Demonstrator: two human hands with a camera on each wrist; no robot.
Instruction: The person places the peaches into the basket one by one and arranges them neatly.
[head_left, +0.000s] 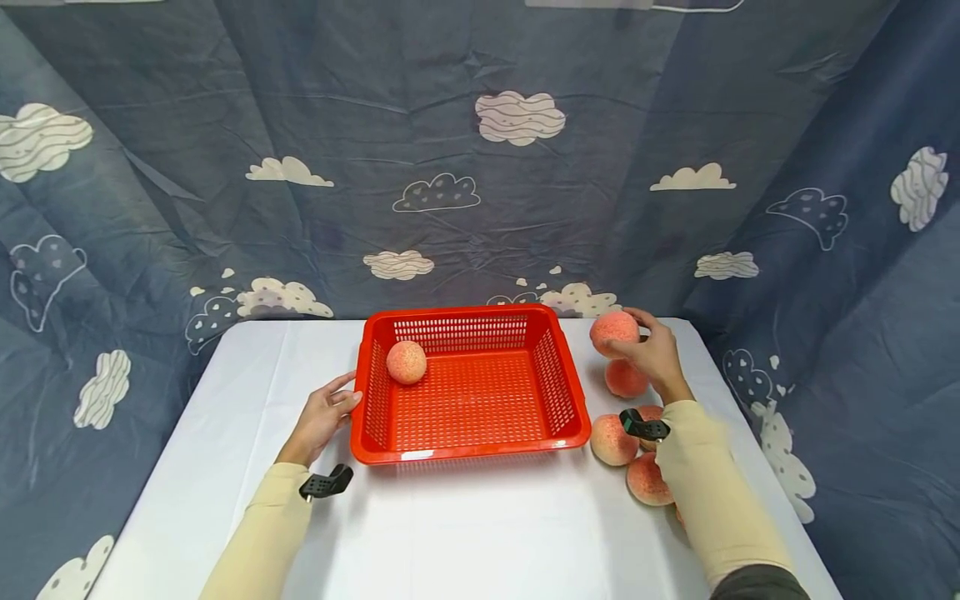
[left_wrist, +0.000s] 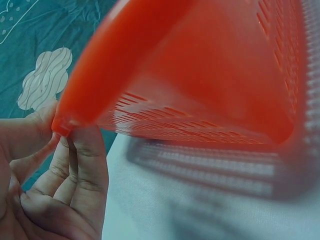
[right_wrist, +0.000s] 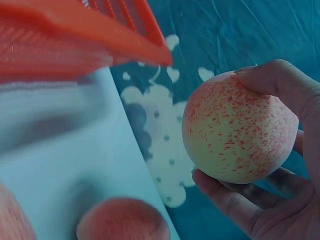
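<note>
A red plastic basket [head_left: 480, 455] with slotted walls is at the middle of the white table. My left hand [head_left: 321, 423] pinches its left rim, thumb on one side and fingers on the other, as the left wrist view shows up close. Inside, one peach [head_left: 407, 362] lies near the back left corner. Beyond the basket's right side, my right hand [head_left: 657, 357] holds another peach [right_wrist: 239, 131] between thumb and fingers, raised above the table. Just below it in the head view is a further peach [head_left: 626, 379] on the table.
Several more peaches [head_left: 615, 440] lie along the right of the basket, partly hidden under my right forearm. The white table [head_left: 465, 533] ends at the back against a dark blue curtain [head_left: 450, 233] with cloud prints, which also hangs at both sides.
</note>
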